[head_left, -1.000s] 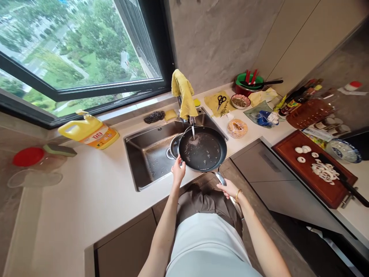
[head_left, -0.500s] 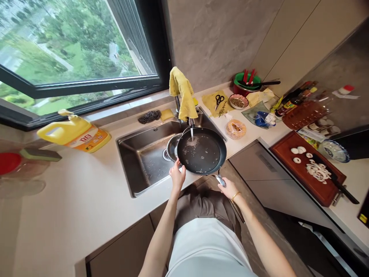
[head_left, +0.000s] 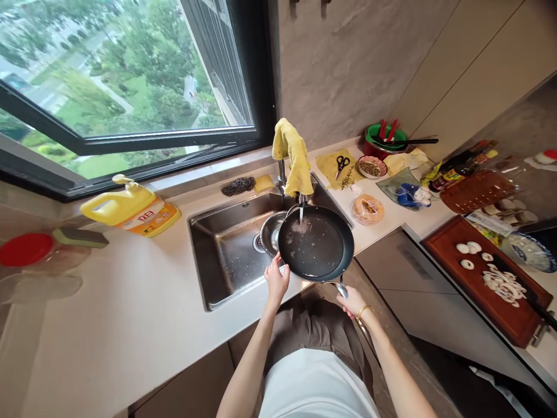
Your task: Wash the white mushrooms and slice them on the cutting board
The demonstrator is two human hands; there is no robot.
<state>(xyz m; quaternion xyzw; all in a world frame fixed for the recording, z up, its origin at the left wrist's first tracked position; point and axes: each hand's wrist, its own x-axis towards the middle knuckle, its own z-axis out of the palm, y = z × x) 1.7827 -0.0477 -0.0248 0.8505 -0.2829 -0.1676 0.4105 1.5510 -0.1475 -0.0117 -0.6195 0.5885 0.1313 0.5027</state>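
A black frying pan [head_left: 319, 244] is held over the right part of the sink [head_left: 213, 261], under a running tap [head_left: 301, 200]. Water falls into the pan near its far left side and splashes there. My right hand [head_left: 351, 303] is wrapped round the pan's metal handle [head_left: 340, 288]. At the pan's near left rim, my left hand [head_left: 277, 278] grips the edge with its fingers. A steel bowl [head_left: 270, 235] sits in the sink, partly hidden by the pan. Over the tap hangs a yellow cloth [head_left: 293, 157].
Left of the sink stands a yellow detergent jug [head_left: 134, 212]. Behind it lie a dark scouring pad [head_left: 238, 186] and a yellow sponge [head_left: 263, 184]. To the right are scissors [head_left: 342, 165], a small bowl [head_left: 372, 166] and a cutting board [head_left: 452, 232] with sliced mushrooms [head_left: 505, 285].
My view has shifted, so the scene appears farther right and lower. Both hands keep their hold on the pan, and the water still runs into it.
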